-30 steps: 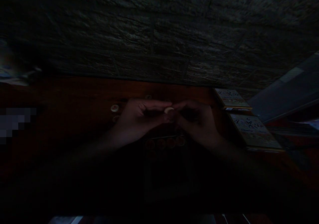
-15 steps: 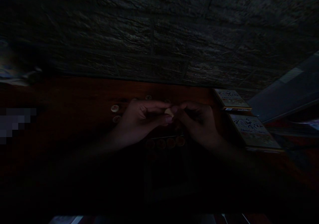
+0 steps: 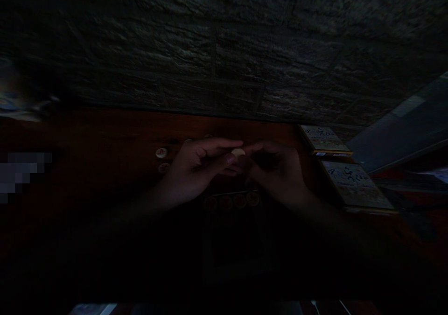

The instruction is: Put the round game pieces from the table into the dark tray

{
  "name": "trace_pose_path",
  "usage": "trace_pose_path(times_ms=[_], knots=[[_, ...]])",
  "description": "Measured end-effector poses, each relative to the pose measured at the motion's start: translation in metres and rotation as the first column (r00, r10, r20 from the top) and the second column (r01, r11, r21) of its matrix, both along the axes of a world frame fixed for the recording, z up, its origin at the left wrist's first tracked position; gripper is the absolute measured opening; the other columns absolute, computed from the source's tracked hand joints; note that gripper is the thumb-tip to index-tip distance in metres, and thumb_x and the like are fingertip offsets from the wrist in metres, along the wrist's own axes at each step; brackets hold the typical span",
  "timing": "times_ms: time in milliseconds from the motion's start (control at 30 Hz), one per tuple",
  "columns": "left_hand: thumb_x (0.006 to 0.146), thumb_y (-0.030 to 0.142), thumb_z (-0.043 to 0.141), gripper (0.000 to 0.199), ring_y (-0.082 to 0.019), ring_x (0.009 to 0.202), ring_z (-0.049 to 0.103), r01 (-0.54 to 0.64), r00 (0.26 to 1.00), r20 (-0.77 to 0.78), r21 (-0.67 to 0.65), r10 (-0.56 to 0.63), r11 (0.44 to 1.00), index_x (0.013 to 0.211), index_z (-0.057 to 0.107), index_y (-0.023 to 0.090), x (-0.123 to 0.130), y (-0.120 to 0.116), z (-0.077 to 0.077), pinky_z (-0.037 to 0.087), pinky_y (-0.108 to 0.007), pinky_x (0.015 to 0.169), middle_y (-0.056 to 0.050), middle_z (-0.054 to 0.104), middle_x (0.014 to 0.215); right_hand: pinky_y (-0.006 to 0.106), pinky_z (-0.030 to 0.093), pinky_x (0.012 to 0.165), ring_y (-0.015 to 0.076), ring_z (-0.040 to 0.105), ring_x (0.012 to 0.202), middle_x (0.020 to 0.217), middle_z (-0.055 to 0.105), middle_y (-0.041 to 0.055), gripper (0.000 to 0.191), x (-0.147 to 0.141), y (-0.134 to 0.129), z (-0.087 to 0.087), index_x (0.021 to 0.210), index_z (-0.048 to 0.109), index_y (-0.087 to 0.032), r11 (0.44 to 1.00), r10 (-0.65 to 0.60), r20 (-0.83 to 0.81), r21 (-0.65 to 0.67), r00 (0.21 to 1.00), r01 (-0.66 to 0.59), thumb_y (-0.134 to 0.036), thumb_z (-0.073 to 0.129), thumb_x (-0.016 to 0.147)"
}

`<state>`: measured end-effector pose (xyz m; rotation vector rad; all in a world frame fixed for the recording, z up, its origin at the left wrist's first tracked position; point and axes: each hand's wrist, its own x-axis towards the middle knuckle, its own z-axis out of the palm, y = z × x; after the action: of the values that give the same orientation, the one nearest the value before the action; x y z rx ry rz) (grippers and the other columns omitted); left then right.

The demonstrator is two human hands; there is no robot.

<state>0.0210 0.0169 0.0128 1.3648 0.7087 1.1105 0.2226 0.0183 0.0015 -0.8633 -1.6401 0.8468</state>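
Close to the middle of the dim table, my left hand (image 3: 199,168) pinches a round, pale Chinese chess piece (image 3: 238,154) between thumb and fingers. My right hand (image 3: 280,170) meets it from the other side, its fingertips at the piece's right edge; the dark hides its thumb contact. Below both hands a row of several Chinese chess pieces (image 3: 239,200) lies along the upper edge of a dark, framed tray-like shape (image 3: 238,270). Left of my left hand are a piece with a red character (image 3: 161,152) and another piece (image 3: 164,167). Others are partly hidden behind my fingers.
Two flat printed boxes (image 3: 325,140) (image 3: 357,184) lie at the right of the reddish wooden table (image 3: 115,133). A rough stone-block wall (image 3: 210,49) rises behind it. A grey panel (image 3: 402,123) stands at the right, and a blurred pale object (image 3: 17,91) at the far left.
The piece has turned between my fingers, showing more of its pale, rounded face. My right thumb has shifted down off the piece's front, and my left hand's lower fingers now show beneath it.
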Motion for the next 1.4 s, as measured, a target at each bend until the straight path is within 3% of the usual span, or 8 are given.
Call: trace_pose_path(times_ms=[200,367,567,733,867,1167,1400], knots=[[0.093,0.026,0.082,0.024,-0.019,0.091,0.083,-0.034,0.999,0.012,-0.04,0.034,0.999,0.115,0.078,0.016,0.0017,0.0012,-0.0005,0.07,-0.03,0.083,-0.005,0.086,0.103,0.026,0.06,0.067,0.0149,0.075,0.077,0.092,0.081,0.0016,0.016,0.0005,-0.0001,-0.0022,0.096,0.079,-0.023,0.996,-0.019,0.03,0.09,0.999,0.017,-0.013,0.083,0.083],[0.088,0.026,0.087,0.034,-0.019,0.087,0.083,-0.05,0.997,-0.055,-0.03,0.048,0.998,0.118,0.074,0.017,0.0014,-0.0001,0.0035,0.068,-0.027,0.081,-0.005,0.086,0.104,0.027,0.06,0.071,0.0152,0.074,0.083,0.095,0.076,0.0021,0.021,0.0025,-0.0004,-0.0001,0.099,0.081,-0.023,0.977,-0.063,0.093,0.21,0.994,0.042,-0.009,0.082,0.083],[0.088,0.025,0.086,0.043,-0.019,0.089,0.083,-0.085,0.982,-0.167,0.03,0.088,0.996,0.126,0.068,0.017,-0.0008,-0.0012,0.0079,0.065,-0.025,0.076,-0.006,0.085,0.108,0.029,0.061,0.071,0.0171,0.075,0.084,0.103,0.076,0.0035,0.024,0.0019,-0.0018,-0.0015,0.107,0.08,-0.024,0.992,-0.034,0.104,0.126,0.994,0.02,-0.015,0.085,0.085],[0.087,0.027,0.086,0.047,-0.022,0.098,0.082,-0.085,0.977,-0.191,0.046,0.092,0.995,0.13,0.069,0.018,-0.0024,-0.0006,0.0064,0.065,-0.028,0.08,-0.008,0.085,0.112,0.033,0.061,0.082,0.0199,0.074,0.095,0.106,0.076,0.0045,0.027,0.0037,-0.0012,-0.0003,0.111,0.08,-0.025,0.982,-0.039,0.175,0.191,0.984,0.005,-0.021,0.087,0.085],[0.086,0.03,0.087,0.053,-0.026,0.102,0.082,-0.076,0.984,-0.163,-0.012,0.073,0.997,0.135,0.069,0.018,-0.0025,-0.0001,0.0052,0.066,-0.032,0.082,-0.011,0.083,0.12,0.033,0.06,0.081,0.0197,0.073,0.094,0.108,0.076,0.005,0.026,0.0048,-0.001,0.0011,0.111,0.08,-0.025,0.978,-0.069,0.216,0.208,0.974,0.023,-0.024,0.088,0.087],[0.086,0.028,0.088,0.04,-0.023,0.097,0.082,-0.029,0.998,-0.062,-0.054,0.026,0.998,0.122,0.074,0.016,-0.0014,0.0021,0.0015,0.067,-0.033,0.086,-0.009,0.085,0.111,0.029,0.057,0.067,0.0155,0.071,0.078,0.101,0.077,0.0032,0.026,0.0024,-0.0026,0.0,0.106,0.076,-0.024,0.986,-0.074,0.211,0.164,0.975,0.039,-0.028,0.091,0.085],[0.091,0.034,0.082,0.039,-0.024,0.096,0.082,-0.086,0.976,-0.197,0.035,0.092,0.996,0.124,0.072,0.016,-0.0028,0.0006,0.002,0.065,-0.033,0.086,-0.01,0.085,0.11,0.03,0.057,0.07,0.0167,0.072,0.081,0.101,0.079,0.004,0.025,0.0051,-0.0028,-0.0005,0.112,0.075,-0.023,0.979,-0.038,0.276,0.203,0.96,-0.02,-0.023,0.083,0.089]])
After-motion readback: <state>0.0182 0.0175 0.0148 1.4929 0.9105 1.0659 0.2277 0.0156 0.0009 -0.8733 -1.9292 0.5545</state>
